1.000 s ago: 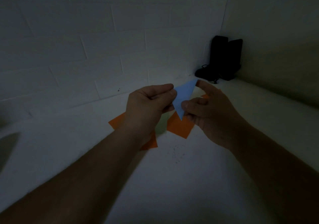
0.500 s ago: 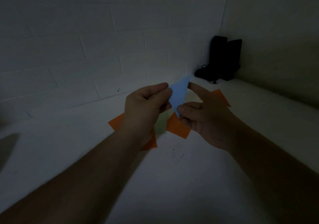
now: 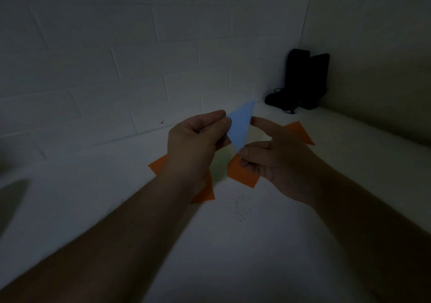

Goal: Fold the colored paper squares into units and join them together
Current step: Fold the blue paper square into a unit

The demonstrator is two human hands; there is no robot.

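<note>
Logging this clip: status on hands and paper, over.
Left hand pinches blue paper at its left edge. Right hand pinches its bottom tip. Orange papers lie on table beneath. Nothing obstructing.

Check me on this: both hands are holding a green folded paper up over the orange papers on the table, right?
Not quite. The folded paper is blue, not green, as the head view shows. The rest holds: left hand and right hand hold it up over the orange papers on the table.

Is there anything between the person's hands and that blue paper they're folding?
No, nothing visible. The left hand pinches the blue paper at its left edge, and the right hand grips its lower tip.
</note>
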